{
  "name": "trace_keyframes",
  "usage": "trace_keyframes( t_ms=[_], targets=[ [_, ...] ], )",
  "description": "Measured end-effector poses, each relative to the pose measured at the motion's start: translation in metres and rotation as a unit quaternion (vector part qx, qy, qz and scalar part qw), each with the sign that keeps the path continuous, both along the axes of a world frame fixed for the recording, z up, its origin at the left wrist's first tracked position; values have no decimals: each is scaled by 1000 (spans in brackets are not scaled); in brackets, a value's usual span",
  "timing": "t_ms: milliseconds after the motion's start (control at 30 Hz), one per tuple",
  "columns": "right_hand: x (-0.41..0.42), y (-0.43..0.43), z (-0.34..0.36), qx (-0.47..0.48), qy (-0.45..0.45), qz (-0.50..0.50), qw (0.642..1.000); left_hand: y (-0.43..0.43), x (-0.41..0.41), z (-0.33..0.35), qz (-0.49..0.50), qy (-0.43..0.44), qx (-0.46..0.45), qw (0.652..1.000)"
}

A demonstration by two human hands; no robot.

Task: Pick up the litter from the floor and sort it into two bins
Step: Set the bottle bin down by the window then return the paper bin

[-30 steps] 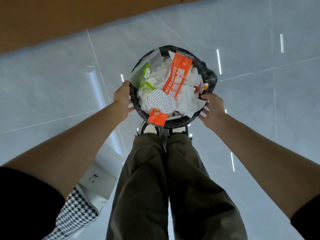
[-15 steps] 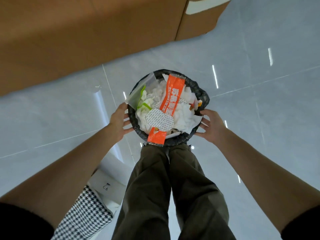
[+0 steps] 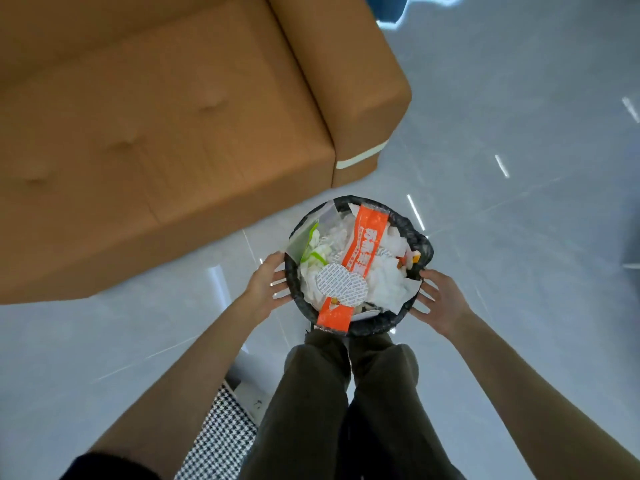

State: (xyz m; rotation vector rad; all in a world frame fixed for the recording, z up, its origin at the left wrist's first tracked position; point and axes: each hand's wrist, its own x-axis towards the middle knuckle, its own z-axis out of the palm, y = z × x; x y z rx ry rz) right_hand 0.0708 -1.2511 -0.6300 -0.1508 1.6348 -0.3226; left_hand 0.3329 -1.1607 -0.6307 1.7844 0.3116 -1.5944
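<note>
Litter [image 3: 388, 282] fills a round bin [image 3: 420, 245] lined with a black bag, which sits between 2 hands in front of the person's trouser legs [image 3: 346, 393]. On top of the white crumpled tissue in the bin lies a long orange wrapper [image 3: 367, 244], running from the far rim to the near rim and hanging over the near one; a round white printed disc [image 3: 341, 285] rests against it near the middle, and a clear bag with green inside [image 3: 306, 242] stands at the bin's left rim. The left hand [image 3: 268, 289] is at the bin's left side, its fingers [image 3: 282, 281] straight and spread apart, the tips at the liner. The right hand [image 3: 440, 301] is at the bin's right side, its fingers [image 3: 426, 291] likewise straight and splayed, the tips just at the liner's edge; whether either hand presses the wall I cannot tell. Beyond the bin, to its left, stands a tan sofa [image 3: 173, 133] on the glossy grey floor [image 3: 519, 237]. A houndstooth cloth [image 3: 221, 441] shows on the near-left side of the bin.
</note>
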Motion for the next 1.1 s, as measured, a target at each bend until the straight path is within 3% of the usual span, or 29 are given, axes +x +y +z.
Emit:
trace_keyframes(
  t_ms=[267, 567, 1100],
  targets=[
    [-17, -18, 110, -58, -15, -33, 998, -42, 1, 107, -77, -7, -54, 996],
    [-64, -53, 152, -93, -34, -75, 992, -116, -35, 138, -161, -7, -61, 985],
    [-236, -271, 177, -153, -37, -163, 974, -411, -210, 182, -287, -44, -76, 954]
  ],
)
